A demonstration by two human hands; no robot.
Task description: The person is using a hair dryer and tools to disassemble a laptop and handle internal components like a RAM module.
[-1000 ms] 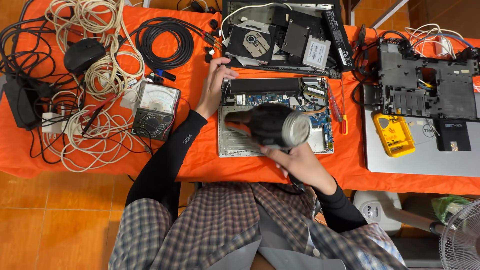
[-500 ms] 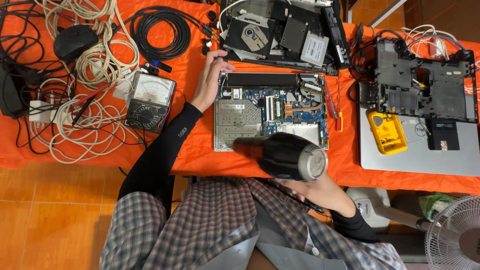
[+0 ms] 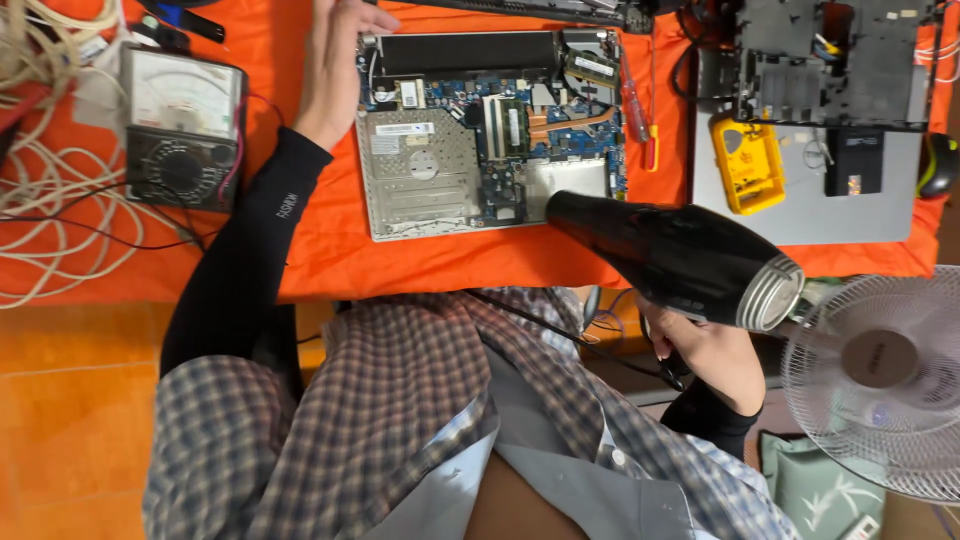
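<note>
A person at an orange-covered workbench holds a black hair dryer (image 3: 680, 260) over an opened laptop (image 3: 490, 135).

Nearest, the right hand (image 3: 705, 355) is wrapped around the dryer's handle, below the table edge; the nozzle points at the laptop's near right corner. Farther off, the left hand (image 3: 335, 60) rests on the orange cloth (image 3: 330, 250) beside the laptop's left edge, fingers loosely spread. Left lies an analog multimeter (image 3: 182, 125); right, a yellow tool (image 3: 748, 165); a white fan (image 3: 880, 385) stands near right.
</note>
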